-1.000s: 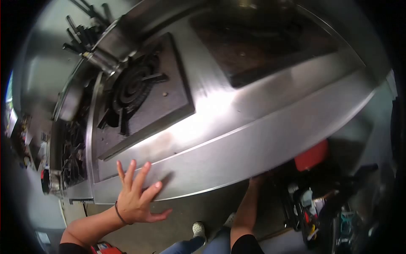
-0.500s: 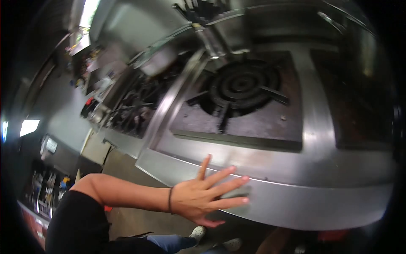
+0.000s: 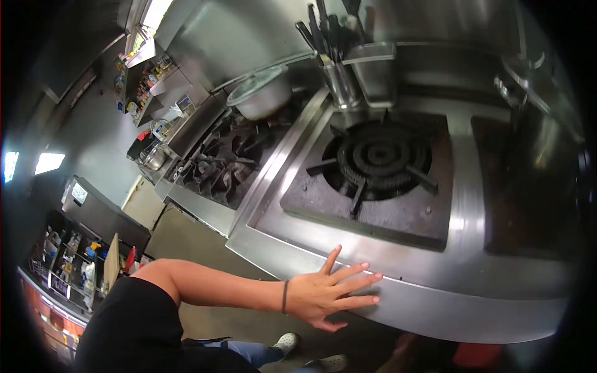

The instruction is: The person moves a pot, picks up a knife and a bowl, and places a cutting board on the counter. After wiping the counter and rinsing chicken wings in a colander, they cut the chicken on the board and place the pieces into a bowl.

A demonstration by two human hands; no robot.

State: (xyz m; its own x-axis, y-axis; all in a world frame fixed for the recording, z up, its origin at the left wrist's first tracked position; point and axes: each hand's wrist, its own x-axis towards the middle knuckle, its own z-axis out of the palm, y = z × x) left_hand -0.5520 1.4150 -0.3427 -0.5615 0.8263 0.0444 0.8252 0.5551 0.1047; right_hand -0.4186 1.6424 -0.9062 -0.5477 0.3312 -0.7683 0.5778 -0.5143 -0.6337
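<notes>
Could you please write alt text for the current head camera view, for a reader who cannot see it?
A person's left hand, fingers spread, is at the front edge of a steel stove. Beyond it are a round burner and a metal container of dark-handled utensils, with a lidded pot farther left.

Black sleeve (image 3: pixel 134 326); blue jeans (image 3: pixel 252 352); red object (image 3: pixel 477 355); silver-grey counter (image 3: pixel 460 311).

The left arm (image 3: pixel 224 288) reaches across from the left, bent at the elbow, with the left hand (image 3: pixel 319 295) palm down and its fingers spread wide. Only a dim part of the right forearm (image 3: pixel 398 357) shows low down, its hand hidden.
</notes>
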